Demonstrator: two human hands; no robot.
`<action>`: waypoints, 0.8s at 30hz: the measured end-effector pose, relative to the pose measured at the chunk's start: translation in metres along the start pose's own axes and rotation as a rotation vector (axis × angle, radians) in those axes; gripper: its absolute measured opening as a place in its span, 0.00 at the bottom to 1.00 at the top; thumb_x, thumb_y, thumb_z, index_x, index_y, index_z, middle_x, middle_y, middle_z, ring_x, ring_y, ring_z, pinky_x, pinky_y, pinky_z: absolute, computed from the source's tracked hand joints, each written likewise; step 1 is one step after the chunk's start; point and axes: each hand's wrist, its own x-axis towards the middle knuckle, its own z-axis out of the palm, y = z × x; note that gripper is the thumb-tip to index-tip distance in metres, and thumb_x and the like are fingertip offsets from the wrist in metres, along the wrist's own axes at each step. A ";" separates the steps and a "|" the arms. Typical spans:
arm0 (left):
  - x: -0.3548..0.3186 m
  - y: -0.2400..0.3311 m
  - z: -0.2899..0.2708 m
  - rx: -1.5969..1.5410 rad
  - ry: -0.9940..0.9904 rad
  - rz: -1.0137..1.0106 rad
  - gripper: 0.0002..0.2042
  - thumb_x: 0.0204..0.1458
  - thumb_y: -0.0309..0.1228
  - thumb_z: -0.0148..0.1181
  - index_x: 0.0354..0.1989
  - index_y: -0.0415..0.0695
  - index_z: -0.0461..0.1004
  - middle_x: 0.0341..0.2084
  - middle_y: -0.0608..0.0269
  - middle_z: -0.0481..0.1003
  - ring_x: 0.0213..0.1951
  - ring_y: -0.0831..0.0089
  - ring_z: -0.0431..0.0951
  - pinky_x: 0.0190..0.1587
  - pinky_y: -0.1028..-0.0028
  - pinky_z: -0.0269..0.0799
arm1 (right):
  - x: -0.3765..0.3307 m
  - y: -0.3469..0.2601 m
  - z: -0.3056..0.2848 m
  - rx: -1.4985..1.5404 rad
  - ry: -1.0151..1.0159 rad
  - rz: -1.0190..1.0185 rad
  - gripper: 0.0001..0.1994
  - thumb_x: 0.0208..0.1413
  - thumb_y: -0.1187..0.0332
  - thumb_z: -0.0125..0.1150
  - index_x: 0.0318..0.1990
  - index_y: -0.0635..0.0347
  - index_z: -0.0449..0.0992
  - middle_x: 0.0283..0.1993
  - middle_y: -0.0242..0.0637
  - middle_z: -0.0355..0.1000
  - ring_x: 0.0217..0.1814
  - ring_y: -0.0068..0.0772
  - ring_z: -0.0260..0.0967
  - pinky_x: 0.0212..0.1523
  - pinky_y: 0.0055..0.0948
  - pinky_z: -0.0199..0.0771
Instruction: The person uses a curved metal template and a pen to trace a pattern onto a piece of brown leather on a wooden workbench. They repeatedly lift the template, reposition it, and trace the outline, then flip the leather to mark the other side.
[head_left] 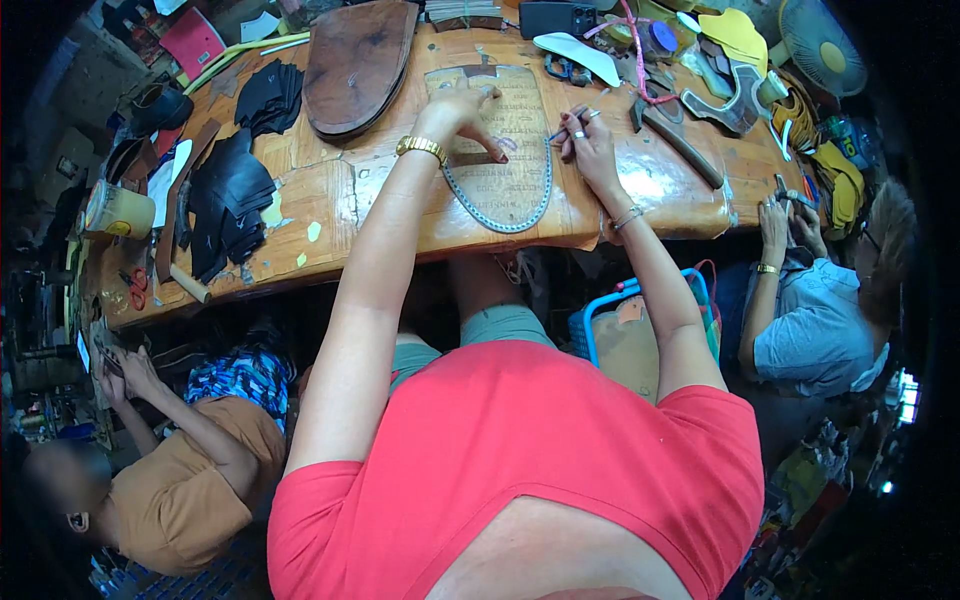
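- The right grip is closed around a thin pen-like tool, tip pointing toward 9 o'clock, just above the right edge of a tan cutting board.
- The left grip is spread open, fingertips pressed flat on a small brown leather piece that lies on the board; a gold watch circles that wrist.
- The board lies on the wooden bench at 12 o'clock from the person's red shirt, its rounded near end edged by a grey toothed strip.
- At 3 o'clock below the bench edge stands a blue basket.
- At 9 o'clock from the board lie stacks of black leather pieces, with a yellow cup further out.
- At 11 o'clock, beyond the left grip, rests a large dark brown oval slab.
- At 1 o'clock, past the right grip, sit a white shoe insole, scissors and a hammer.
- At the far 2 o'clock corner stands a small fan beside yellow cut pieces.
- A co-worker in a blue shirt sits at 3 o'clock, another in a brown shirt at 8 o'clock.
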 end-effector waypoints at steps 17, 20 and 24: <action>-0.005 0.003 -0.006 -0.019 0.001 -0.005 0.60 0.09 0.62 0.74 0.64 0.59 0.59 0.63 0.44 0.57 0.61 0.52 0.63 0.61 0.60 0.61 | -0.009 -0.016 0.005 -0.273 -0.066 -0.139 0.07 0.60 0.71 0.53 0.35 0.68 0.71 0.26 0.48 0.71 0.27 0.45 0.71 0.29 0.36 0.69; -0.007 0.005 -0.006 -0.021 -0.003 0.019 0.60 0.09 0.62 0.74 0.64 0.59 0.59 0.61 0.45 0.59 0.60 0.53 0.65 0.60 0.60 0.63 | -0.011 -0.020 0.006 -0.354 -0.088 -0.192 0.07 0.59 0.71 0.53 0.36 0.68 0.71 0.26 0.48 0.71 0.28 0.45 0.71 0.30 0.36 0.69; 0.002 -0.001 0.001 -0.006 0.012 0.002 0.60 0.09 0.62 0.74 0.64 0.59 0.59 0.60 0.46 0.61 0.59 0.54 0.65 0.59 0.60 0.63 | -0.009 -0.008 0.004 -0.333 -0.060 -0.372 0.09 0.64 0.67 0.49 0.36 0.64 0.71 0.25 0.36 0.71 0.21 0.20 0.67 0.23 0.24 0.66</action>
